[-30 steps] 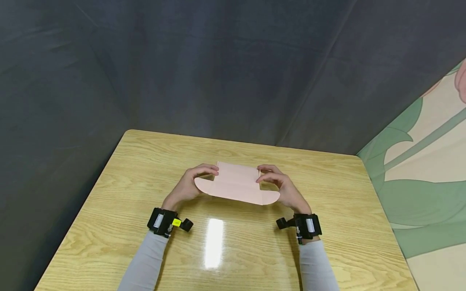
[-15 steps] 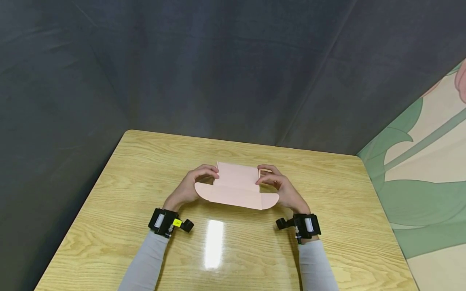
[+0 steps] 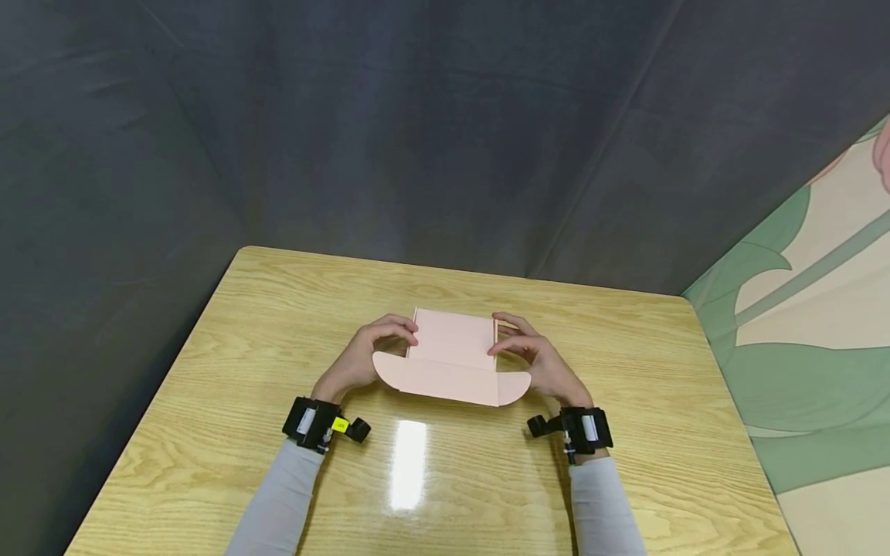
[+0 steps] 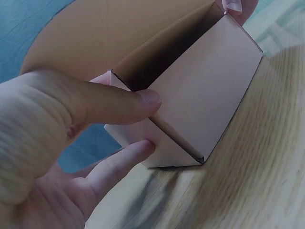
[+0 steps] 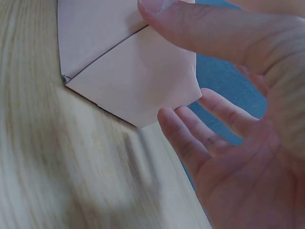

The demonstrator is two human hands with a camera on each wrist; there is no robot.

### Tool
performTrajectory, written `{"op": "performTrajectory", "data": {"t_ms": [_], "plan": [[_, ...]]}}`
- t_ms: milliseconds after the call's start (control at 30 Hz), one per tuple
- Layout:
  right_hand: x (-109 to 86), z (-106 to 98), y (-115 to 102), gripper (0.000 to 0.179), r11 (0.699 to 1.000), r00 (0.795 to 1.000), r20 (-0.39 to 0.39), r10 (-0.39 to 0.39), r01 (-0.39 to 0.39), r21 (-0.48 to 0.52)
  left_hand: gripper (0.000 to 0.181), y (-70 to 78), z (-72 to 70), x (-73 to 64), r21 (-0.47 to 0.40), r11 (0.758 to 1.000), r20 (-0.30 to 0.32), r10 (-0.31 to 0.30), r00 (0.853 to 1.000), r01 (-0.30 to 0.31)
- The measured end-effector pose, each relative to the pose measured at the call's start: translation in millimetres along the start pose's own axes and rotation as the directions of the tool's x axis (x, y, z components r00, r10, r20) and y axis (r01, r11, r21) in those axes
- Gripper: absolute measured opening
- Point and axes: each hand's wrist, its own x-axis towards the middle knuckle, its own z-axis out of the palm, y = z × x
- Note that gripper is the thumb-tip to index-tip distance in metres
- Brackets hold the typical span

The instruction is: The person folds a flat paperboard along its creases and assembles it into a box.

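Observation:
A small pink cardboard box point(image 3: 455, 336) stands on the table between both hands. Its lid is partly raised, and the front flap point(image 3: 445, 380) with rounded ends sticks out towards the person. In the left wrist view a dark gap shows between the tan inside of the lid point(image 4: 138, 21) and the front wall point(image 4: 209, 86). My left hand point(image 3: 361, 351) grips the box's left end, thumb point(image 4: 138, 102) over the front corner and fingers along the side. On the opposite end, my right hand point(image 3: 538, 359) holds with thumb on the front and fingertips point(image 5: 174, 121) at the side wall.
The wooden table point(image 3: 487, 479) spreads around the box, with a bright light reflection in front of it. A dark curtain point(image 3: 431, 139) hangs behind and to the left; a floral cloth point(image 3: 820, 347) is at the right. Each wrist wears a black camera mount point(image 3: 313, 425).
The front flap has swung downwards and nearer to the person, and more of the lid's top shows. Both hands have stayed nearly in place at the box's ends.

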Motion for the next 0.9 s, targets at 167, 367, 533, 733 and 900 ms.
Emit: {"op": "performTrajectory", "data": {"t_ms": [167,367,533,733,900], "plan": [[-0.4,0,3,0.046,1.0,1.0,0.001,0.003,-0.003,0.012,0.043,-0.2,-0.2,-1.1,0.006,1.0,0.001,-0.022,1.0,0.022],[-1.2,-1,7,0.041,1.0,1.0,0.003,-0.005,0.005,0.02,0.05,-3.6,-1.7,-2.6,0.066,0.998,-0.004,-0.02,1.0,0.02],[-0.9,1,10,0.036,1.0,1.0,-0.002,0.019,-0.019,0.0,0.057,-5.4,-2.7,-3.1,0.096,0.995,-0.002,-0.01,1.0,0.01],[-0.5,2,12,0.036,1.0,1.0,-0.014,0.017,-0.017,0.004,0.048,-8.1,-3.0,-3.5,0.085,0.996,0.001,0.004,1.0,-0.004],[-0.9,2,11,0.036,1.0,1.0,-0.006,-0.012,0.012,0.002,0.049,-10.9,-4.4,-4.1,0.051,0.999,0.005,0.015,1.0,-0.015]]}}
